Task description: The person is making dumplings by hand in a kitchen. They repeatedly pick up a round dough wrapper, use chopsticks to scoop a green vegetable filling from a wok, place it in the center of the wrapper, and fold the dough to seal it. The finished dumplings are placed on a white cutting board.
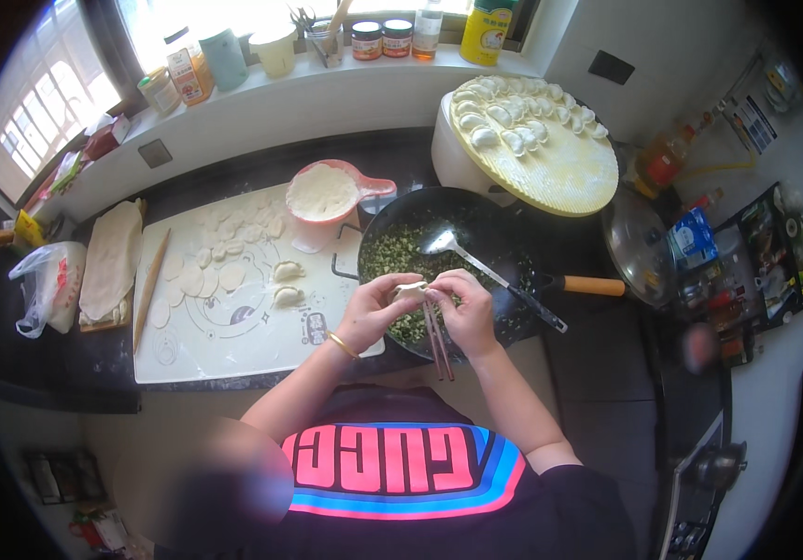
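Observation:
Over the near edge of a black wok (504,229), both hands pinch a dumpling (410,291) between their fingertips. My left hand (364,313), with a gold bangle at the wrist, grips its left side. On the other side, my right hand (467,313) presses the dough and also keeps a pair of chopsticks (437,345) pointing down toward me. Chopped green filling (397,250) lies in the wok, where a metal spoon (440,242) with a dark handle rests. Two folded dumplings (288,297) and several round wrappers (232,275) lie on a white mat (271,347) to the left.
A round yellow tray (570,177) of dumplings stands behind the wok. A red-handled cup of flour (322,191), a thin rolling pin (150,294) and a dough sheet (112,261) are around the mat. The wok's wooden handle (593,286) sticks out right, near a glass lid (635,245).

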`<state>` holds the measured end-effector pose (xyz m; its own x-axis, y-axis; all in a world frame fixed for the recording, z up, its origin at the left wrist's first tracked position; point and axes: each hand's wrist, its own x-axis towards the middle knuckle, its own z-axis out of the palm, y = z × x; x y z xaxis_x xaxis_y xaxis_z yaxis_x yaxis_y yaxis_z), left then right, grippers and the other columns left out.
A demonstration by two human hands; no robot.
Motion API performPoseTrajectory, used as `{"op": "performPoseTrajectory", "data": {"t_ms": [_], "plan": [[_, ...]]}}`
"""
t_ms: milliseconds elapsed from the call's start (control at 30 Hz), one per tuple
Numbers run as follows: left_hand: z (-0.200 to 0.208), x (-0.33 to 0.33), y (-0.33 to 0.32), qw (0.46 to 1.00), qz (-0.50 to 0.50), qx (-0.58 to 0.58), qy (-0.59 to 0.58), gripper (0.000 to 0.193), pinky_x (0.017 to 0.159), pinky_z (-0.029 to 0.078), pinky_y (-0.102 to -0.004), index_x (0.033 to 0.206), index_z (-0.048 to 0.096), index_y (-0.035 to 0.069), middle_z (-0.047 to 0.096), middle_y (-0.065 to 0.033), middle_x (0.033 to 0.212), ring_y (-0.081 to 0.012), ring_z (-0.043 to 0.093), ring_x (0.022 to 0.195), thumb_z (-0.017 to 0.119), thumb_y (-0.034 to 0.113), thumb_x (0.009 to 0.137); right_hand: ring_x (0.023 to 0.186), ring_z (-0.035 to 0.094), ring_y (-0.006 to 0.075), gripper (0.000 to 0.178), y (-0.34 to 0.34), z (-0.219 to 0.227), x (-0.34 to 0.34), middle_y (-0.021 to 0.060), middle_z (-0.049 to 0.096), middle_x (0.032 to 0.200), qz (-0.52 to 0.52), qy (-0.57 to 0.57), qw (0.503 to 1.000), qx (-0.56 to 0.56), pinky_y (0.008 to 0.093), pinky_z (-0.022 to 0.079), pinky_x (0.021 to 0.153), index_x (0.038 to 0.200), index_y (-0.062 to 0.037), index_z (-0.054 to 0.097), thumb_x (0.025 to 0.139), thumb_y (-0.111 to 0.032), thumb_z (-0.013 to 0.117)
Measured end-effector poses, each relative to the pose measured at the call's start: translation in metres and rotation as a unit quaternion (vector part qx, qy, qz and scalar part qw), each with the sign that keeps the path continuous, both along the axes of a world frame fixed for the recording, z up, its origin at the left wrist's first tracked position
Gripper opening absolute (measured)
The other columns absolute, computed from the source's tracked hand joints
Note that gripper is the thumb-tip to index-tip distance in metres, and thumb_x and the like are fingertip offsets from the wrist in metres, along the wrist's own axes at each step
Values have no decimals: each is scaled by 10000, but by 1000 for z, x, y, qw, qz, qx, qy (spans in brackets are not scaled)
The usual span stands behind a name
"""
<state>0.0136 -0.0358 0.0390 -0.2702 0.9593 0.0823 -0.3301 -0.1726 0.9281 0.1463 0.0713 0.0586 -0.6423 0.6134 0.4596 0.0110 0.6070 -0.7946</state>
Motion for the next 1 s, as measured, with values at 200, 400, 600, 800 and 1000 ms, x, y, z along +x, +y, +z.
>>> {"op": "performPoseTrajectory", "data": {"t_ms": [200, 400, 600, 800, 1000], "plan": [[-5, -2, 1, 1000, -4, 1, -3, 370, 835, 479, -269, 1193, 478, -20, 581, -92, 1084, -139, 571, 970, 574, 33, 840, 755, 602, 217, 142, 3, -5, 0, 105, 607, 855, -6, 32, 998, 55, 290, 486, 639, 853, -14, 658, 713, 6, 643], [0, -4, -1, 1000, -14, 1, 6, 374, 831, 481, -262, 1191, 477, -34, 574, -90, 1091, -132, 567, 967, 582, 38, 839, 755, 598, 231, 111, 2, 7, -3, 114, 605, 859, 34, 17, 999, 7, 294, 483, 639, 835, -5, 650, 726, 4, 630], [3, -2, -1, 1000, -19, -11, 12, 378, 820, 482, -258, 1194, 475, -33, 571, -88, 1093, -129, 566, 966, 582, 39, 839, 736, 583, 234, 58, 2, 2, -7, 114, 591, 828, 6, 5, 995, 96, 303, 472, 636, 787, 4, 617, 730, 11, 621], [4, -3, -1, 999, 1, 2, 45, 412, 826, 471, -245, 1187, 472, -27, 558, -72, 1095, -123, 543, 992, 623, 38, 809, 744, 564, 277, 55, -1, 15, -4, 123, 576, 791, 31, 13, 999, 36, 340, 464, 657, 767, -8, 591, 721, 0, 620], [8, 1, 1, 997, 25, 22, 71, 492, 870, 444, -259, 1195, 460, -25, 549, -90, 1107, -128, 523, 1019, 681, 62, 765, 746, 563, 270, 85, 0, 5, -9, 119, 584, 806, 7, 9, 997, 75, 344, 464, 662, 806, -8, 613, 722, 2, 620]]}}
